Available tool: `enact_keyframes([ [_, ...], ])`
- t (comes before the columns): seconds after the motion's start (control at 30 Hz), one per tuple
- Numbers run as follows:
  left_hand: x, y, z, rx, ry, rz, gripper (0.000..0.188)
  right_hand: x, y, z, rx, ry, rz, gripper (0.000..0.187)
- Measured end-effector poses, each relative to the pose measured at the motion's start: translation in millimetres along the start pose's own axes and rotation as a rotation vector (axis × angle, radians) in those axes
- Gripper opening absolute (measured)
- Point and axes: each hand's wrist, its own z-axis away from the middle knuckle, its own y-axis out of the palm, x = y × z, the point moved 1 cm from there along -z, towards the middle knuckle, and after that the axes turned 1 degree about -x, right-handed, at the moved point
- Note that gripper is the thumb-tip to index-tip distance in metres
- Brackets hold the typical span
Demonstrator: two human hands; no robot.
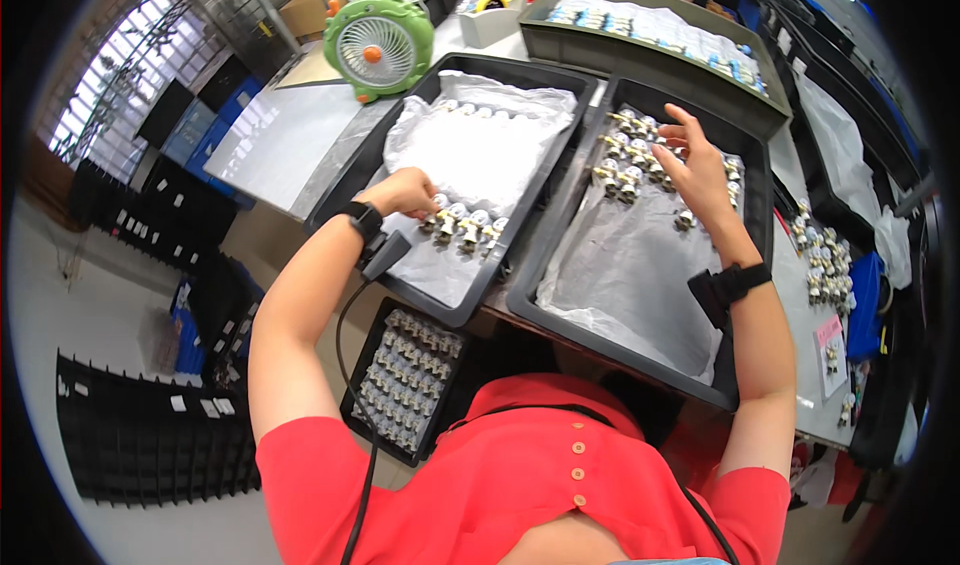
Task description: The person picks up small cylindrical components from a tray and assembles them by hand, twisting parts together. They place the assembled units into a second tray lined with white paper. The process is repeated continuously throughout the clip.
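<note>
My left hand (408, 193) is closed in a pinch on a small white-and-dark figurine at the left end of a short row of figurines (469, 229). The row lies on white tissue in the left black tray (462, 314); its fingertips partly hide that end figurine. Over the right black tray (640, 363) my right hand (697, 173) is held with thumb and fingers apart and nothing between them. Several rows of similar figurines (628, 165) lie below and beside it at the tray's far end, on crumpled tissue. A lone figurine (685, 220) lies nearer me, below that hand.
A green fan (378, 45) stands behind the left tray. An olive bin (640, 45) with blue-and-white pieces sits at the back. More figurines (828, 265) stand at the right. A filled tray (405, 380) is low, below the left tray. A cable hangs along my left arm.
</note>
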Motion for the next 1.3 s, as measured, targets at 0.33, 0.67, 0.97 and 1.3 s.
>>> enact_keyframes([
  [0.33, -150, 25, 70, 0.015, 0.657, 0.450, 0.031, -40, -5, 22, 0.617, 0.369, 0.897, 0.064],
  [0.67, -194, 101, 53, 0.046, 0.679, 0.964, 0.055, 37, 1, 6, 0.225, -0.181, 0.037, 0.085],
  [0.97, -200, 89, 74, 0.047, 0.878, 1.137, 0.058, 69, 8, 24, 0.055, -0.471, -0.110, 0.085],
  [1.3, -200, 91, 74, -0.051, 0.902, 1.151, 0.056, 68, 14, 26, 0.026, -0.460, -0.163, 0.091],
])
